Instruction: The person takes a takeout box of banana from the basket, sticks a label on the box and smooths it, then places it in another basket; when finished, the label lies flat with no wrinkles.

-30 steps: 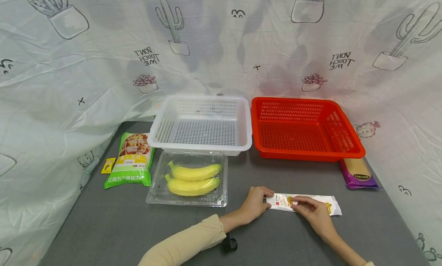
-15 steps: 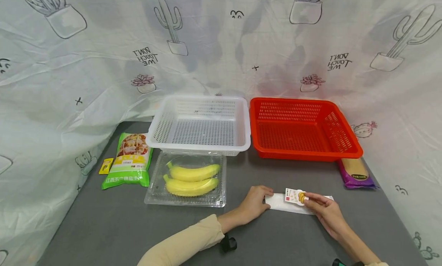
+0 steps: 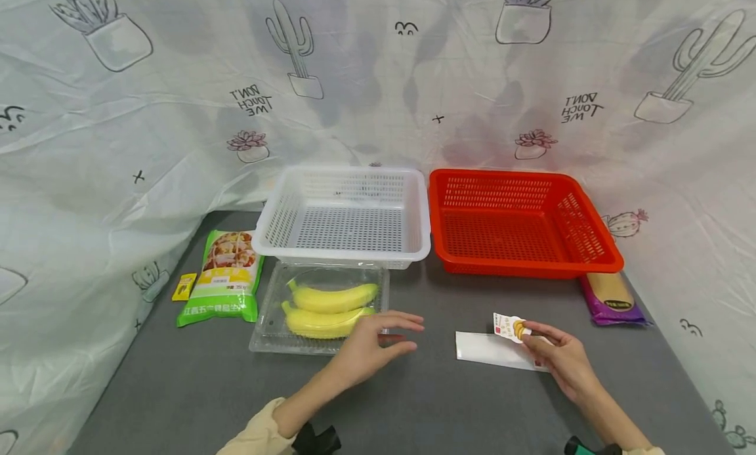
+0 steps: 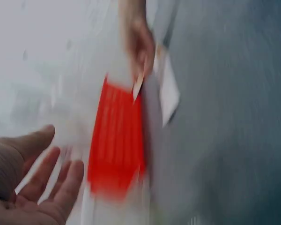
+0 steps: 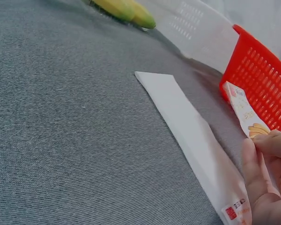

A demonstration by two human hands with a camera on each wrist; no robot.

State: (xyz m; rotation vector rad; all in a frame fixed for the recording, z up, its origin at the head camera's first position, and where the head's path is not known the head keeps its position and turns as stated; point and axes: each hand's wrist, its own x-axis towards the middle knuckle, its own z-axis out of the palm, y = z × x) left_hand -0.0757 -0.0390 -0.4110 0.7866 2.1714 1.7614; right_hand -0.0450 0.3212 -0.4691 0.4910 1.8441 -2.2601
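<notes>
My right hand pinches a white sticker printed with bananas between thumb and fingertips. Below it on the table lies the white backing strip, with a bit of red print near the right hand. In the right wrist view the sticker stands up from the fingertips, apart from most of the strip. My left hand has its fingers spread and holds nothing, overlapping the front right corner of a clear plastic box. Two yellow bananas show in that box. The left wrist view is blurred.
A white basket and a red basket stand side by side at the back. To the left lie a green food bag and a small yellow packet. A purple packet lies at the right.
The right hand has peeled the sticker off the strip and lifted it a little. The left hand has let go of the strip's left end and moved left toward the clear box.
</notes>
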